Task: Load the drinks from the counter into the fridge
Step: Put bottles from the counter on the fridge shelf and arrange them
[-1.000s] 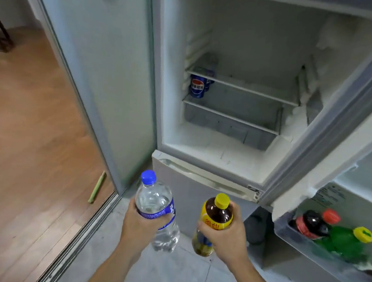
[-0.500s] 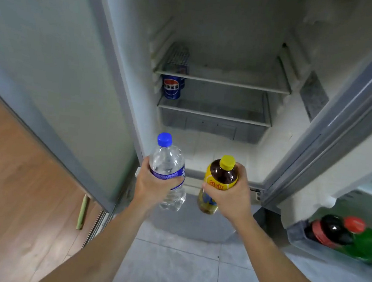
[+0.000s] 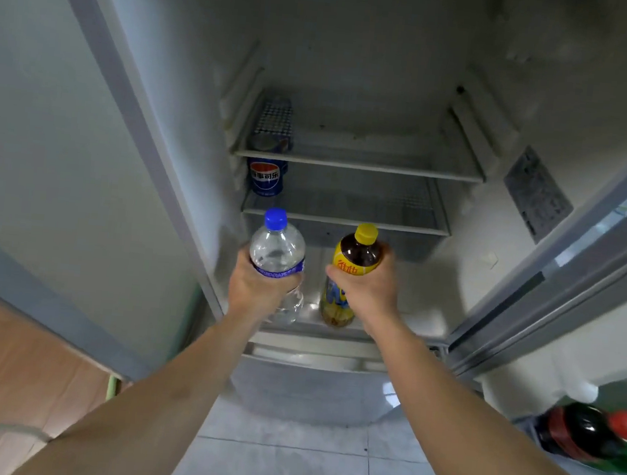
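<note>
Before the open fridge (image 3: 357, 88), the left hand (image 3: 257, 285) is gripping a clear water bottle (image 3: 278, 249) and the right hand (image 3: 370, 288) a yellow-capped tea bottle (image 3: 356, 256), both upright over the fridge floor; a blue can (image 3: 266, 177) is standing on the lower shelf (image 3: 363, 223).

A home kitchen: open fridge (image 3: 357, 88), tiled floor (image 3: 282, 464), wood flooring (image 3: 5, 361) beside.

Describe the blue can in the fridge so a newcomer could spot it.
Start at the open fridge and find its lower wire shelf. The blue can stands upright at the shelf's far left, the only drink there, with a red, white and blue round logo.
</note>
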